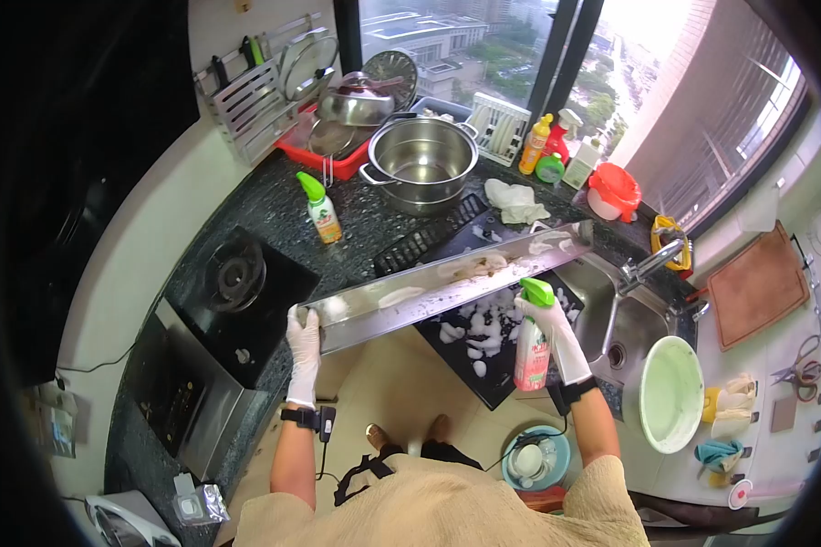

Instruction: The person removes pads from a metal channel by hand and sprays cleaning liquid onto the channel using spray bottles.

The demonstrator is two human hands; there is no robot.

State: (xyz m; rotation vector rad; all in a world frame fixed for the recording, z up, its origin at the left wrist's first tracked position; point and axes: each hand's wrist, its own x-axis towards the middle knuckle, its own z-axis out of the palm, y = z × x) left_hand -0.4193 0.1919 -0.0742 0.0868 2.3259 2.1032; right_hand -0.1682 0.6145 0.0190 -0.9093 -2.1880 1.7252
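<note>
My left hand (303, 354), in a white glove, grips the left end of a long metal trough (388, 308). The trough slants up to the right, its far end by the sink; white foam and brown grime lie along its inside. My right hand (561, 341), also gloved, is wrapped round a spray bottle (532, 357) with a green head and pinkish-red body, held upright in front of the trough. Beneath them a black panel (454, 361) spotted with white foam juts past the counter edge. Behind the trough lies a black slotted grate (420, 242).
A second green-headed spray bottle (322, 214) stands on the counter near a large steel pot (421, 178) and a red basket (342, 169). The sink (595, 283) with its faucet (652, 264) is at right. A gas hob (237, 273) is at left; a blue basin (561, 456) sits on the floor.
</note>
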